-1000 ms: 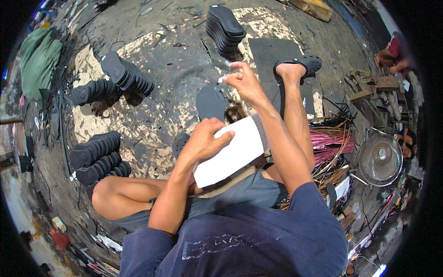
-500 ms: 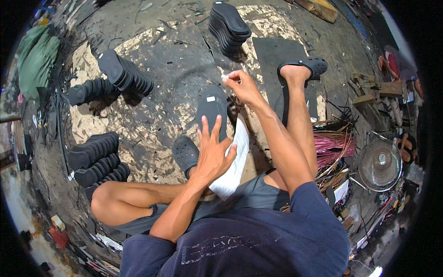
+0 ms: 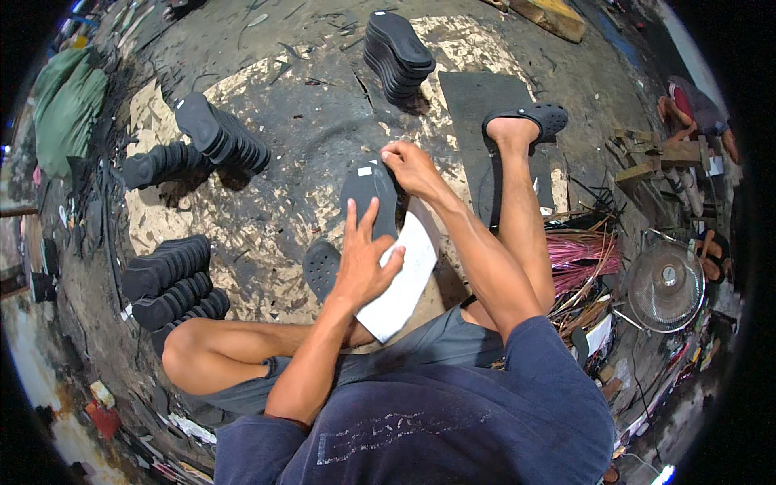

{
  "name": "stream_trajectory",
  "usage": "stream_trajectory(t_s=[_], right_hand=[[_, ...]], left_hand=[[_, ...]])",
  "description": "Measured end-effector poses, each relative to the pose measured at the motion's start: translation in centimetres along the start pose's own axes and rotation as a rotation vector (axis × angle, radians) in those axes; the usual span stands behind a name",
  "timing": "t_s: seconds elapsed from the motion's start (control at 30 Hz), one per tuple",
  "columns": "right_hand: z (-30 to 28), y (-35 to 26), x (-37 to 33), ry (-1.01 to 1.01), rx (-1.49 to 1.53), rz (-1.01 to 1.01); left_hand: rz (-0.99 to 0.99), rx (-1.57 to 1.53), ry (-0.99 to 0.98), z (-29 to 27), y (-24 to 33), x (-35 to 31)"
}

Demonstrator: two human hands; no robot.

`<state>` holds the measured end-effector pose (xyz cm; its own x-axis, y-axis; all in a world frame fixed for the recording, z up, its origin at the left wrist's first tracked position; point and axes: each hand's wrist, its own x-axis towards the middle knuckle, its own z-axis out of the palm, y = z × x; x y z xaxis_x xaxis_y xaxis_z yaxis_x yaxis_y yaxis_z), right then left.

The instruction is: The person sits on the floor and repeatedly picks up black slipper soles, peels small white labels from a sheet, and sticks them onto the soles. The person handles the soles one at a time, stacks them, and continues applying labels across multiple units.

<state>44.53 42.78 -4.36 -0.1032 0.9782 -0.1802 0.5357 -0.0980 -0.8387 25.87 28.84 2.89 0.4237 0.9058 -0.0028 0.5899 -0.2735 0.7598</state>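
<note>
A black shoe sole [image 3: 368,190] lies on the floor in front of me, with a small white sticker [image 3: 364,170] near its far end. My left hand [image 3: 365,263] rests over the sole's near part, fingers spread and stretched forward. Under that hand's thumb side, a white sheet of paper [image 3: 404,279] slants across my lap. My right hand [image 3: 411,168] is at the sole's far right edge, fingertips pinched together. A sliver of white shows beside those fingertips, next to the sticker; the rest of it is hidden.
Stacked black soles stand at the far middle [image 3: 396,56], the left [image 3: 218,133] and the near left [image 3: 170,275]. A dark mat [image 3: 477,105] lies beyond my clog-shod right foot [image 3: 525,125]. Pink strips [image 3: 582,252] and a fan [image 3: 665,283] are at the right. Another person [image 3: 695,113] sits far right.
My right hand has come down and left to the sole's far edge, bringing the small white sticker it held in the air. The paper now shows broader and flatter beside my left hand.
</note>
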Motion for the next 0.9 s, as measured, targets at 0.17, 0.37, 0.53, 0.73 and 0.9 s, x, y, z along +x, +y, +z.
stream_trajectory(t_s=[0.17, 0.37, 0.53, 0.73, 0.9], right_hand=[[-0.9, -3.2, -3.2, 0.12, 0.201, -0.074], [-8.6, 10.1, -1.8, 0.262, 0.328, 0.182], [-5.7, 8.3, -3.7, 0.463, -0.581, -0.071], [-3.2, -10.6, -8.3, -0.014, -0.029, -0.447], [-1.9, -11.6, -10.5, 0.075, -0.171, -0.469]], left_hand=[[0.147, -0.128, -0.003, -2.5, 0.1, 1.7], [-0.478, -0.61, -0.291, -6.1, -0.8, 2.6], [-0.425, -0.711, -0.136, -7.3, -0.8, 2.5], [-0.365, -0.61, -0.056, -6.3, -2.5, 2.0], [-0.24, -0.508, 0.003, -6.3, -1.8, 2.0]])
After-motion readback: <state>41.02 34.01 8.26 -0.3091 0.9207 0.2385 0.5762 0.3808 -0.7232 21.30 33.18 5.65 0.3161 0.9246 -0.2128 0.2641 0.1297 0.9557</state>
